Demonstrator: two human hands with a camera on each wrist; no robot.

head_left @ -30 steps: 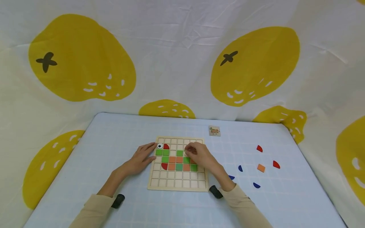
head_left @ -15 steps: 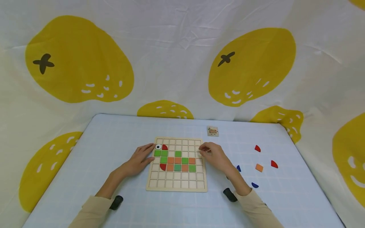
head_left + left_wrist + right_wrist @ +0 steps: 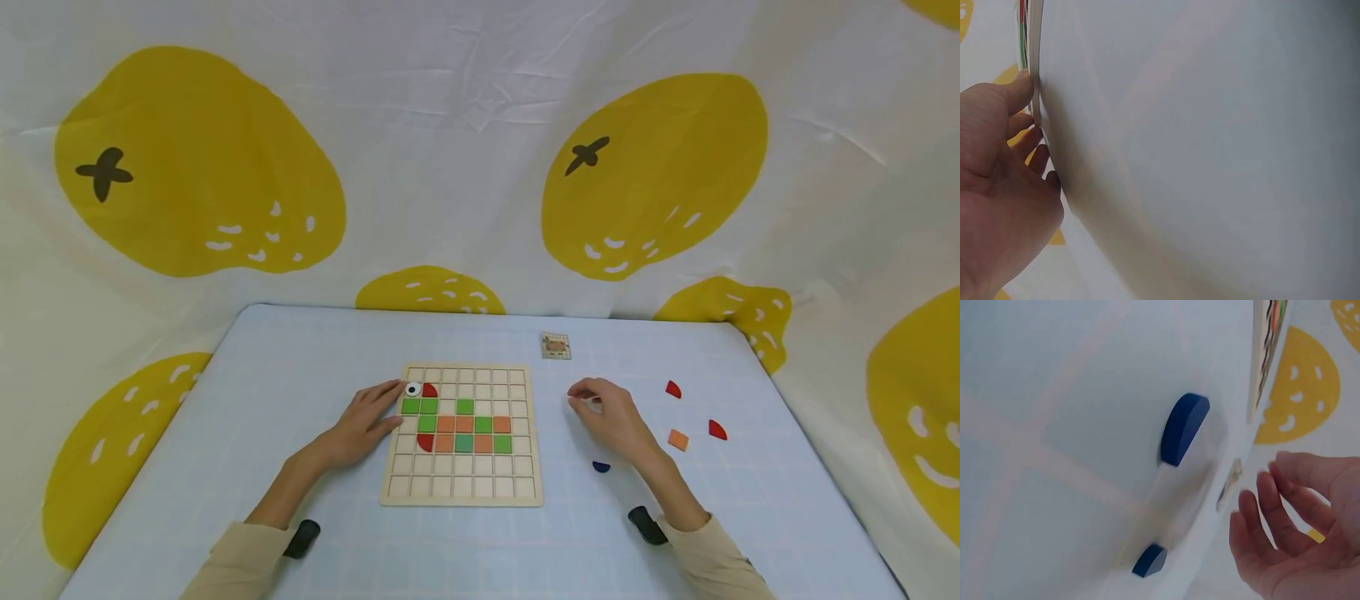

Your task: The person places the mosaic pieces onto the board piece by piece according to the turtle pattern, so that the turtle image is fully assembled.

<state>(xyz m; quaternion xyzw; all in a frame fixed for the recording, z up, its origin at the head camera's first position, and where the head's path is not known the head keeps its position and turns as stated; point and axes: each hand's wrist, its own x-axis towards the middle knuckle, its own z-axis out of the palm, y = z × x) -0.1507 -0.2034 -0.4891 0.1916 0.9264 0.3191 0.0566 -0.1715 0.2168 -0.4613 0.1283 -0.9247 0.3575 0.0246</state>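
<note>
A pale wooden grid board (image 3: 461, 486) lies flat on the table. Green squares (image 3: 428, 406), orange squares (image 3: 446, 424), red quarter-rounds (image 3: 425, 442) and a round eye piece (image 3: 412, 389) sit in its cells. My left hand (image 3: 362, 429) rests at the board's left edge; its fingertips and thumb touch the rim, fingers fairly straight. Right of the board hovers my right hand (image 3: 613, 419) over the table. Its thumb and index fingertips are close together, the other fingers loosely bent, and the right wrist view shows nothing held. Below it lies a dark blue half-round piece (image 3: 601, 467).
A small picture card (image 3: 556, 346) lies behind the board. On the right are two red quarter-rounds (image 3: 717, 430) and an orange square (image 3: 678, 440). Two blue pieces (image 3: 1185, 429) show in the right wrist view. A patterned cloth hangs behind the table.
My right hand has left the board's right part and moved rightward over the bare table, uncovering the pieces there. My left hand stays at the board's edge. The head view has shifted slightly.
</note>
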